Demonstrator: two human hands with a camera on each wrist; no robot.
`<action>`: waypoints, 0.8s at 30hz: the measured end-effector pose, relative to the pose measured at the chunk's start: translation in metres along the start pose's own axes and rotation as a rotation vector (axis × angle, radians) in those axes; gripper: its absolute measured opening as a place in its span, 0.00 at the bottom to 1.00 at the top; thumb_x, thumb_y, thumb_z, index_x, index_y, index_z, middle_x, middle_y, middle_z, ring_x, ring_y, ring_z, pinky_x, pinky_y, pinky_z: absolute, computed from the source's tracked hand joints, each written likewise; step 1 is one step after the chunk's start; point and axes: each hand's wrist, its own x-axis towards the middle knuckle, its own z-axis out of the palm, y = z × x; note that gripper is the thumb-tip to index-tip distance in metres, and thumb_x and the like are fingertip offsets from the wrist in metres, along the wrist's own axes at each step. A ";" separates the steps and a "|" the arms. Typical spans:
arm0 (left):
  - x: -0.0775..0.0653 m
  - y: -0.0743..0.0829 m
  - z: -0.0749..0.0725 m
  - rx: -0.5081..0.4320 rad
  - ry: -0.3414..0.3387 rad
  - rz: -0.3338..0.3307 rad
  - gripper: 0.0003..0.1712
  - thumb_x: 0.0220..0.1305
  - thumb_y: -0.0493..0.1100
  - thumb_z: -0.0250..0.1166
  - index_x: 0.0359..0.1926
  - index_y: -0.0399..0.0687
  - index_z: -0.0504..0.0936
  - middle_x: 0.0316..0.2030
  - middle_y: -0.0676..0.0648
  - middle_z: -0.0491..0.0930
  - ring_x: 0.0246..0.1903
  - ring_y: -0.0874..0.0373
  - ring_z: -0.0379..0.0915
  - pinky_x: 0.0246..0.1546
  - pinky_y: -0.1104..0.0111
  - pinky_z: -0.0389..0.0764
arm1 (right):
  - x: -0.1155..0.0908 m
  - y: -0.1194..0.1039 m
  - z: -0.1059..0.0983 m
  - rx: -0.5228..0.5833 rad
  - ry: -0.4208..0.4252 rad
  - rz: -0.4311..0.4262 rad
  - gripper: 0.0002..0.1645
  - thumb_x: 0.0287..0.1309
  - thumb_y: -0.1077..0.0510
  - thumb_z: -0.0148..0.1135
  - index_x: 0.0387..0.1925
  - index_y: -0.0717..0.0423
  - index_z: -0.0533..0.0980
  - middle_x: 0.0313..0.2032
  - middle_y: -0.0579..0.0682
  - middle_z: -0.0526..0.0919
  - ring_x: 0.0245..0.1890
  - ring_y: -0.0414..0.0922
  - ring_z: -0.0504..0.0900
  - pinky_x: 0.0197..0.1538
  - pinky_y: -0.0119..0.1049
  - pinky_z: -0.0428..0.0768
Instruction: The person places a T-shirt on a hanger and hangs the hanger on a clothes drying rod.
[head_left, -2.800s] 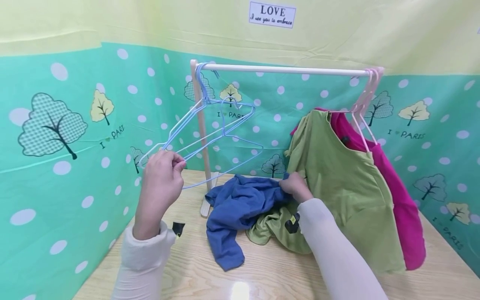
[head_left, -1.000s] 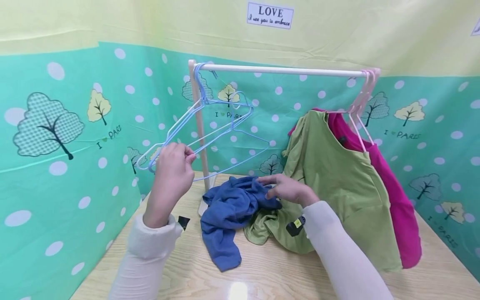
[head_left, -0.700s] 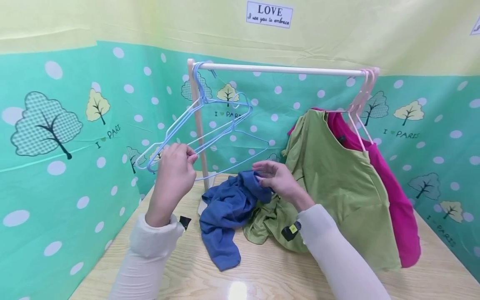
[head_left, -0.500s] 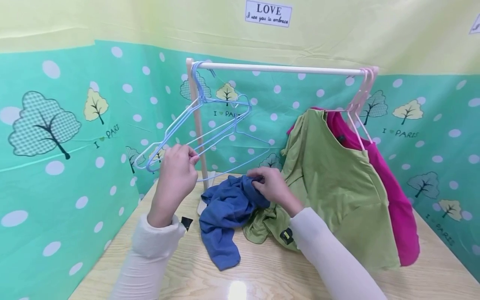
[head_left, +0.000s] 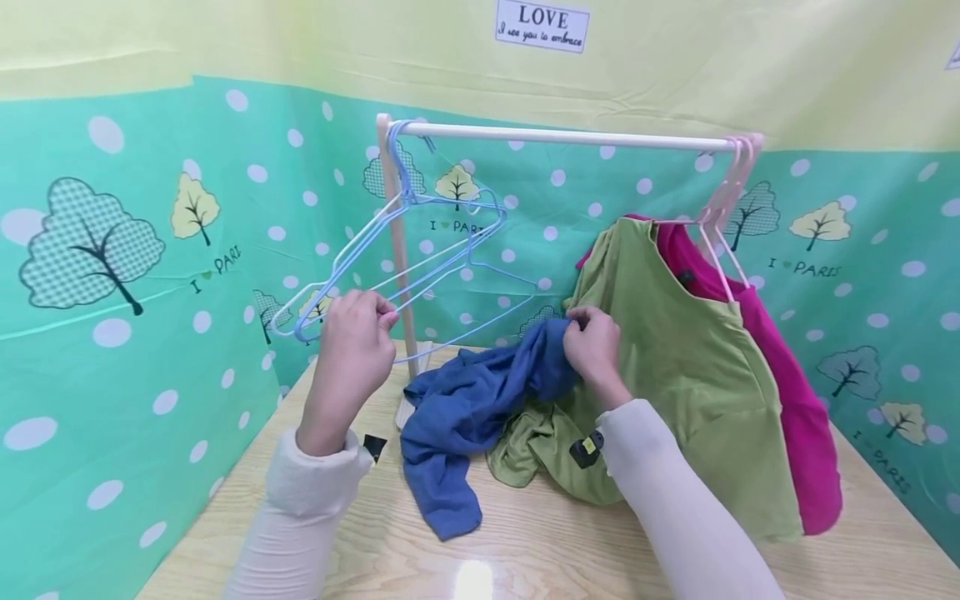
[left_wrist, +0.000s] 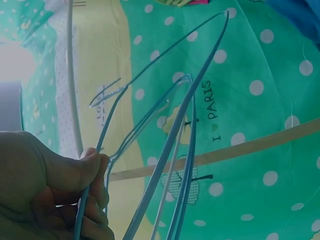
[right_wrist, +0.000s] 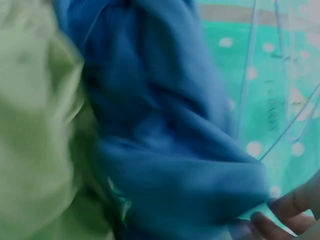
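My left hand [head_left: 356, 358] pinches one arm of a thin blue clothes hanger [head_left: 500, 271], held in front of the rack. In the left wrist view thumb and fingers close round the hanger's wire [left_wrist: 102, 135]. With my right hand [head_left: 597, 346] I grip an edge of a crumpled blue garment [head_left: 453, 433] and raise it. The rest of that garment lies bunched on the table. The right wrist view, blurred, has the fingertips [right_wrist: 272, 202] at the edge of the blue cloth [right_wrist: 170, 135]. What kind of garment it is cannot be made out.
A rack with a white rail [head_left: 562, 136] stands behind. Blue and white hangers [head_left: 397, 158] hang at its left end. Pink hangers [head_left: 738, 179] at the right carry a green top [head_left: 682, 367] and a magenta garment [head_left: 806, 433]. The green top's lower part touches the wooden table [head_left: 540, 550].
The right hand let go of the blue garment, shifted left along it, then took an edge and drew it up and right. Earlier, the left hand moved the hanger slightly right and up.
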 end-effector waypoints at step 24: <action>-0.007 -0.005 0.001 -0.023 0.037 -0.004 0.04 0.65 0.34 0.59 0.32 0.36 0.77 0.30 0.42 0.74 0.34 0.45 0.66 0.39 0.55 0.66 | -0.052 -0.014 0.057 -0.336 -0.750 -0.486 0.19 0.60 0.48 0.63 0.50 0.50 0.78 0.43 0.46 0.82 0.43 0.43 0.80 0.45 0.39 0.77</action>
